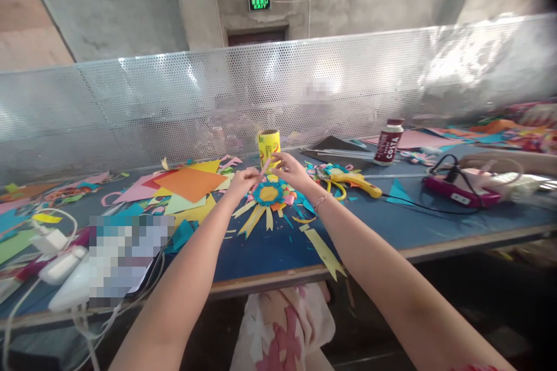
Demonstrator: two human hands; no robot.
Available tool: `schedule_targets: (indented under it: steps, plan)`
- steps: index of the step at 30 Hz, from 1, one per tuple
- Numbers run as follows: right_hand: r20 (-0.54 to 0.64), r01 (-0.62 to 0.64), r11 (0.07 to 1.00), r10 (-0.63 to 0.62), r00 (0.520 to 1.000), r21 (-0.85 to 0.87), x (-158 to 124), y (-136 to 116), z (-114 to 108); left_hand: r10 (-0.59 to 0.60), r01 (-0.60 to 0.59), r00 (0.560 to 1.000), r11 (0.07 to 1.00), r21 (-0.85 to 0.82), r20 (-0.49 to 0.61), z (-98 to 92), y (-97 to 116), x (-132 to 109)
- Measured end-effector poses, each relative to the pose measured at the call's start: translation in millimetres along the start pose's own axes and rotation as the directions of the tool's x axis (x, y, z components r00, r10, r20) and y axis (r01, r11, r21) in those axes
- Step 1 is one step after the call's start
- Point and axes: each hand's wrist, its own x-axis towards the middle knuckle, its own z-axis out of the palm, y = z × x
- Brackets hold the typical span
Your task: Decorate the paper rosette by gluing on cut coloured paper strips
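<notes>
Both hands meet at mid-table over the paper scraps. Fingers of my left hand (246, 179) are closed on the lower end of a narrow pink paper strip (266, 166). My right hand (290, 170) pinches the strip's upper part. Just below them lies a paper rosette (268, 193) with a blue pleated rim, a yellow centre and pale yellow ribbon tails. Behind the hands stands a yellow cardboard tube (269, 144), partly covered by my right fingers. Right of my right hand are a yellow glue gun (359, 183) and yellow-handled scissors (335, 188).
Coloured paper sheets (191, 182) pile up at left, near a pixelated phone (130, 261) and white chargers with cables. A brown Costa bottle (389, 142) stands at right, beyond a purple power strip (461, 190). A perforated metal screen (174, 98) borders the table's back.
</notes>
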Motion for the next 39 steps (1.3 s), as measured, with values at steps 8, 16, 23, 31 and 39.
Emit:
schedule_targets:
  steps: [8, 16, 23, 31, 39]
  plan:
    - [-0.026, -0.133, 0.961, 0.144, 0.989, 0.24, -1.6, -13.4, 9.8, 0.037, -0.06, 0.993, 0.975, 0.213, 0.111, -3.4, 1.3, -1.5]
    - [-0.297, -0.191, 0.904, 0.317, 0.901, 0.383, 7.4, 1.0, -7.8, -0.107, 0.093, 0.985, 0.99, 0.107, 0.134, -7.3, 0.0, -2.3]
    - [-0.231, -0.191, 0.751, 0.419, 0.878, 0.632, 7.3, 5.8, -10.0, -0.221, 0.185, 0.974, 0.899, -0.397, -0.046, -12.5, -6.2, 4.9]
    - [0.231, -0.458, 0.573, 0.426, 0.875, 0.68, -11.2, -20.3, 30.2, -0.022, 0.031, 0.999, 0.961, -0.274, 0.035, 2.2, 3.2, -1.4]
    - [-0.103, -0.353, 0.825, 0.344, 0.933, -0.442, -3.1, -7.3, -27.3, -0.007, -0.013, 0.989, 0.991, -0.134, -0.149, -3.3, -1.3, 4.2]
